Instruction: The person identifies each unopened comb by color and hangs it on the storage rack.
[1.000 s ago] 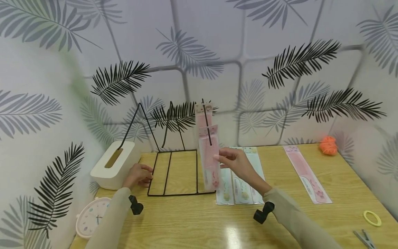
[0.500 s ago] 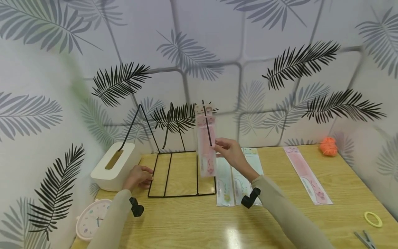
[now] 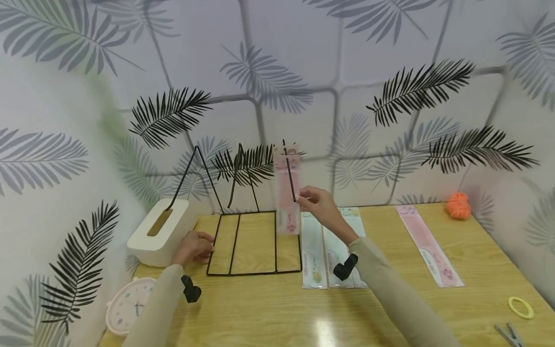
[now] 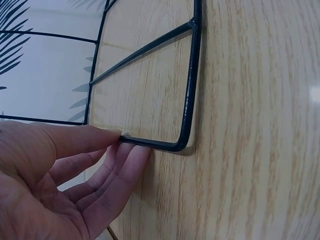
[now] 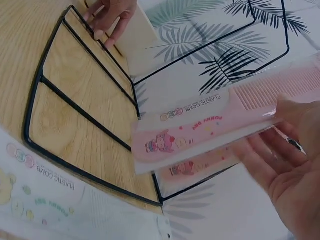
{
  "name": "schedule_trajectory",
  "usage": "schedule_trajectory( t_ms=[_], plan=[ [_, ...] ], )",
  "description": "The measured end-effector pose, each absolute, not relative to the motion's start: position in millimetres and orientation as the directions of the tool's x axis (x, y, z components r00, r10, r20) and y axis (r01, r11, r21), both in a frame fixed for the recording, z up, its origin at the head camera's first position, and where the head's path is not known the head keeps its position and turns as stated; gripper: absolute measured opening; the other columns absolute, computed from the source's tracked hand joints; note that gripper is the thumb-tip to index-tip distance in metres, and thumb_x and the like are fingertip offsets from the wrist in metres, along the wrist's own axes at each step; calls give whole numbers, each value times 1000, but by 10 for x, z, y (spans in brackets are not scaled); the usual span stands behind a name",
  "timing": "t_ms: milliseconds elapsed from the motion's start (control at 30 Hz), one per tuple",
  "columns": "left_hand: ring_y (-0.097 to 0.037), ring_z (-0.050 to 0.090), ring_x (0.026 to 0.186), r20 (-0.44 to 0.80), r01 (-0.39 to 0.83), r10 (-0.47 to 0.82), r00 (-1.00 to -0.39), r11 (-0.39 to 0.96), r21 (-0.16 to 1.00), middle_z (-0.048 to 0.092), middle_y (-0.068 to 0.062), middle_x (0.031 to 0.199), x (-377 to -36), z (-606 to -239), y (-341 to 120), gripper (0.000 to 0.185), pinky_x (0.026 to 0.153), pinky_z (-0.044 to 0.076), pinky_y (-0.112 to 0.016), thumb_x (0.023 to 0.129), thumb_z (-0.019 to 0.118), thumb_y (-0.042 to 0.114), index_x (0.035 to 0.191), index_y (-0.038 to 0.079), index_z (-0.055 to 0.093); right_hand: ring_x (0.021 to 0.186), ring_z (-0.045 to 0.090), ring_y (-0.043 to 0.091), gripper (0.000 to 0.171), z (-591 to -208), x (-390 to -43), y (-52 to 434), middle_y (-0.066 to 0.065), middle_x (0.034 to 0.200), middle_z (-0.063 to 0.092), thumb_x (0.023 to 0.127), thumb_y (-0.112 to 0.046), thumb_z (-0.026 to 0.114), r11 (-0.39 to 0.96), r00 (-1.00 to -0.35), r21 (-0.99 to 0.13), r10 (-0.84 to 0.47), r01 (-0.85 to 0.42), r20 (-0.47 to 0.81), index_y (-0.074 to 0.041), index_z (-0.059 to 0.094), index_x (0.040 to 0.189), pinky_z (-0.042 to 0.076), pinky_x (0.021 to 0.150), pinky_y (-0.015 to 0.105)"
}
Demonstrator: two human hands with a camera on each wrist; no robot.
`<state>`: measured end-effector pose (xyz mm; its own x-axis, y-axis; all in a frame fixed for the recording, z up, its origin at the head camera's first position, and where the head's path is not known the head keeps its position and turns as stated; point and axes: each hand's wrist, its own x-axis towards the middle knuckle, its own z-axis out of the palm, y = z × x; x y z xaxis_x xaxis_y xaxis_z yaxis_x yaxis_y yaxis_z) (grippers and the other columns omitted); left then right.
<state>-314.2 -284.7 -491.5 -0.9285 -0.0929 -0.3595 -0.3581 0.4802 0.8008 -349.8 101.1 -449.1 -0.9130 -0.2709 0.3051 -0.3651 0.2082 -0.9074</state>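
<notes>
Far left: round pink clock (image 3: 123, 311) propped beside the left sleeve (image 3: 153, 306). Behind it, white box (image 3: 138, 238) with a slotted top, on the bench (image 3: 260, 313).

Left hand (image 3: 193, 246) is just right of the box. Its fingers are nearly closed, thumb against fingertips, pinching the left rail of the black wire rack (image 3: 253, 274) near its front corner. Rack base lies flat on the bench; uprights stand against or near the leaf-print wall (image 3: 360, 58).

On the rack's right side: two pink comb packs upright, one behind the other, with the hook rod (image 3: 291, 176) running forward across the front one. Front pack (image 3: 284, 217) sits over the right part of the base, lower end clear of the bench. Rear pack (image 5: 200, 164) shows below it in the right wrist view.

Right hand (image 3: 321, 205) has the front pack by its right edge near the rod tip: thumb on the face, fingers behind, gap only pack-thick.

Right of the rack: pale green comb packs (image 3: 313, 255) flat, side by side, partly under the right forearm. Further right: loose pink pack (image 3: 427, 243), flat and angled; orange yarn (image 3: 458, 205) at the back; yellow ring (image 3: 523, 316) and grey clip (image 3: 509, 333) near the front.
</notes>
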Motion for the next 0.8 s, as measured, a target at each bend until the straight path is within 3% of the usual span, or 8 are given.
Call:
schedule_trajectory(
  t_ms=[233,467,800],
  plan=[
    [-16,63,62,-364,-363,-99,-926,489,793,71,-11,81,-3145,-4888,-2825,35,60,64,-36,90,68,-5,124,-12,63,112,69,35,28,-4555,-3443,1257,17,120,70,102,-22,71,352,-909,-853,-303,-385,286,-2,69,122,59,94,48],
    [-16,62,62,-359,-356,-93,-929,489,796,70,-11,80,-3122,-4871,-2828,35,60,64,-36,90,67,-5,124,-13,62,99,72,35,27,-4550,-3315,1605,23,115,70,103,-15,68,368,-929,-861,-254,-351,271,5,66,120,61,80,26],
    [-16,61,61,-370,-375,-118,-922,511,773,68,-10,79,-3158,-4872,-2799,34,58,63,-35,91,66,-7,124,-12,62,92,73,20,29,-4604,-3126,2322,29,116,69,105,-10,63,412,-968,-880,-175,-237,179,12,62,124,63,81,29]
  ],
)
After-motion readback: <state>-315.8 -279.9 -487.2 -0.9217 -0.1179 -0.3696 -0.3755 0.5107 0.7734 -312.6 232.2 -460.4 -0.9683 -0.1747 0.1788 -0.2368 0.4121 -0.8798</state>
